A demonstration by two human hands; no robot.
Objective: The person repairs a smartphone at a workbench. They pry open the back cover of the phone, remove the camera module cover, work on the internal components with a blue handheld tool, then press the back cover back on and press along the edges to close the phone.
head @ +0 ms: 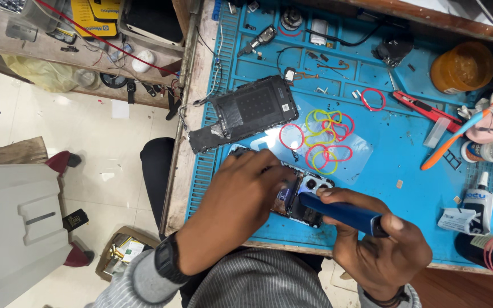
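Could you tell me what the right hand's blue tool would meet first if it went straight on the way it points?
Most likely the opened phone: the right hand aims the blue tool at its camera end, apparently touching already.

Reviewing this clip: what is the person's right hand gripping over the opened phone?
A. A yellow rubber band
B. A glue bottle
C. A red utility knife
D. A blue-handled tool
D. The right hand is closed around a blue-handled tool whose tip meets the opened phone, which the left hand steadies on the blue mat; the red utility knife lies untouched farther back on the mat.
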